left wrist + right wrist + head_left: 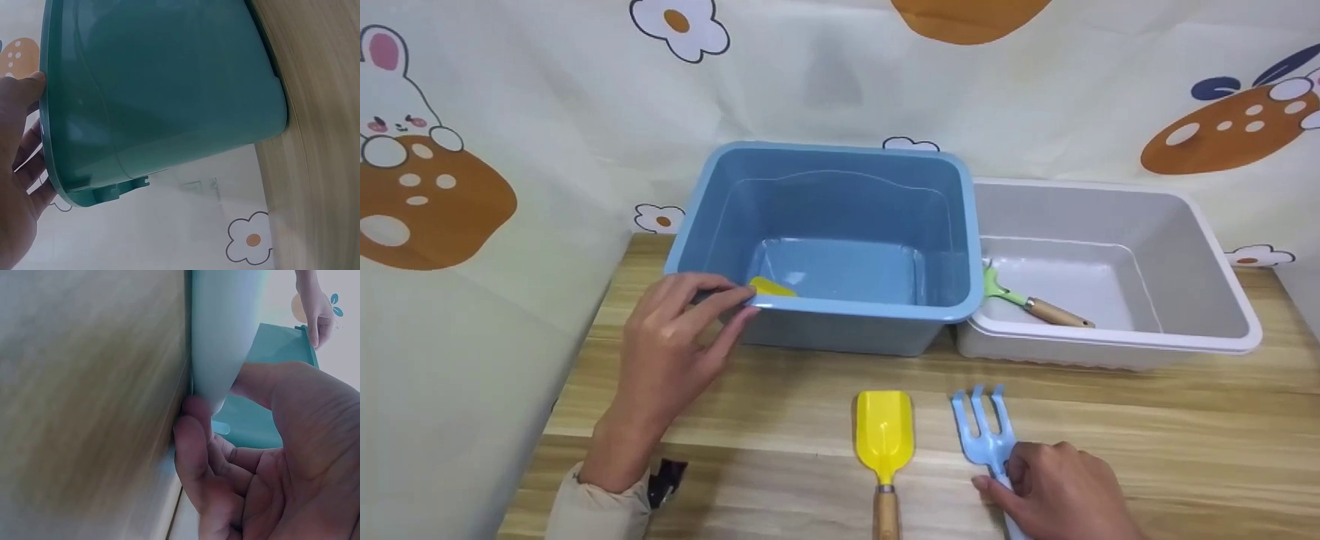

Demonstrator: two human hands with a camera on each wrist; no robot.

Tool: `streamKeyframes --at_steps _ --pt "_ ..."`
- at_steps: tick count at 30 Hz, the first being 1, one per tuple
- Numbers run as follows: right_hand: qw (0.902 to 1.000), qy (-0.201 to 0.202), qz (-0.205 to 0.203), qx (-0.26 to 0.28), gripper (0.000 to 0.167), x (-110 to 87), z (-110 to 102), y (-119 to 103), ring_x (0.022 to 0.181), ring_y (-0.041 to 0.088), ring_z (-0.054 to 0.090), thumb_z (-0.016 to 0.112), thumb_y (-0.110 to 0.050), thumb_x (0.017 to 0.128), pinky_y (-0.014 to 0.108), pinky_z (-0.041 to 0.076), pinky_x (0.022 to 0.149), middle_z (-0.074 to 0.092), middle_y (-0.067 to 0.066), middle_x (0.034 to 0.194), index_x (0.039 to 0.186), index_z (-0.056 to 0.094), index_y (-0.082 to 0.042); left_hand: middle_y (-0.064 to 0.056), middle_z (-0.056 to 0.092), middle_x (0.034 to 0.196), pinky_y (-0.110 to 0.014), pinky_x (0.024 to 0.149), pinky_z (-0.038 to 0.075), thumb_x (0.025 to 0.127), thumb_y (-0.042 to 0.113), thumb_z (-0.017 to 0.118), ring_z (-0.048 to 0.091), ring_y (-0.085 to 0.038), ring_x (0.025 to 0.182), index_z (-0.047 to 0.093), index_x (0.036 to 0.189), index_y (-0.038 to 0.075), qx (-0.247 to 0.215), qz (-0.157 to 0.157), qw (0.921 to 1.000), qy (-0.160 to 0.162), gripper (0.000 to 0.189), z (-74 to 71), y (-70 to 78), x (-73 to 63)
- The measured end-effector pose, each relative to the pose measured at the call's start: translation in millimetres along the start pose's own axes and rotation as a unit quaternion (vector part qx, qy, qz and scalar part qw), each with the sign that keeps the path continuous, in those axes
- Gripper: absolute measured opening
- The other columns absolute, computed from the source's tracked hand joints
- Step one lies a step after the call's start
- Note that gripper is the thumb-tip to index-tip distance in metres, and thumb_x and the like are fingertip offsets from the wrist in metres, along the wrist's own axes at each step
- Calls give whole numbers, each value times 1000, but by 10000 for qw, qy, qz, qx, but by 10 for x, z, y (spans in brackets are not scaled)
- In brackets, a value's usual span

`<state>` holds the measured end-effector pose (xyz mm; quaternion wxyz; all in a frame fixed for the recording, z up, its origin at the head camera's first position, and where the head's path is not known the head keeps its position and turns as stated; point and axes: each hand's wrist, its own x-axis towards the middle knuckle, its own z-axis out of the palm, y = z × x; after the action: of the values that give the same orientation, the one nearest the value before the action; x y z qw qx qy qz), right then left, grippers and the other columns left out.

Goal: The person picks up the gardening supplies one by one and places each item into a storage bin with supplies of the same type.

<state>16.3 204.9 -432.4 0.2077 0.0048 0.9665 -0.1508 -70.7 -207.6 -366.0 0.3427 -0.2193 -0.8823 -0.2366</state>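
My left hand (664,360) holds the near left rim of a blue plastic bin (855,307), thumb outside and fingers over the edge, as the left wrist view also shows. Just inside that rim a piece of something yellow (771,288) shows; the wall hides the rest. Lower right, my right hand (1065,491) grips a light blue garden hand fork (988,446) just below its three bent tines. In the right wrist view, thumb and fingers are around its pale handle (225,326), close against the wooden table.
A yellow hand trowel (885,431) with a wooden handle lies left of the fork. Right of the blue bin stands a light grey bin (1200,262), with a green wooden-handled tool (1057,312) inside. A patterned cloth (825,82) hangs behind the wooden table (780,420).
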Motion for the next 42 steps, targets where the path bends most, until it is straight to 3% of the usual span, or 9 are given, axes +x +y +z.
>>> streamKeyframes --at_steps 8,15,19,25,34,38,42 --pt "9909 666 -1142 249 25 -4 -3 133 58 0 43 87 -35 87 22 37 54 55 -13 68 83 67 -20 -7 75 98 -42 85 51 83 15 91 67 -28 94 85 105 14 -168 -68 9997 185 23 16 -1 -18" --pt "9937 473 -1006 163 16 75 -64 158 72 3 49 84 -24 90 23 45 65 59 -10 83 99 72 -22 -7 75 97 -41 86 50 83 16 91 65 -27 95 85 103 12 -335 -247 9989 207 21 33 -10 -8" --pt "9907 531 -1239 210 14 103 -76 184 80 3 51 82 -23 93 24 49 72 59 -11 89 100 70 -25 -7 75 98 -38 88 49 84 17 91 65 -27 97 85 102 11 -417 -376 9983 163 21 33 -7 -3" --pt "9755 966 -1917 477 13 155 -94 247 90 -2 54 79 -26 97 27 54 80 62 -18 95 101 67 -32 -7 75 100 -36 93 48 87 22 89 64 -25 101 85 104 11 -436 -565 9974 -1 21 6 3 -4" --pt "9396 1460 -2882 1131 16 199 -146 382 90 -5 60 81 -26 95 21 53 78 67 -22 98 99 69 -35 -6 74 98 -36 93 46 84 18 91 63 -25 99 85 102 12 -727 -654 9951 122 19 54 11 -3" --pt "9376 1265 -2980 1271 16 151 -204 409 90 -5 60 81 -27 95 19 53 77 68 -21 100 102 70 -38 -5 75 99 -36 94 46 86 21 90 64 -23 101 85 103 12 -708 -645 9954 -13 20 62 24 1" --pt "9336 1346 -3072 1260 18 152 -285 375 89 -4 61 82 -26 94 18 52 78 68 -21 100 103 72 -38 -5 75 99 -37 95 46 85 19 91 63 -23 101 85 104 13 -712 -728 9948 -12 21 41 37 7"
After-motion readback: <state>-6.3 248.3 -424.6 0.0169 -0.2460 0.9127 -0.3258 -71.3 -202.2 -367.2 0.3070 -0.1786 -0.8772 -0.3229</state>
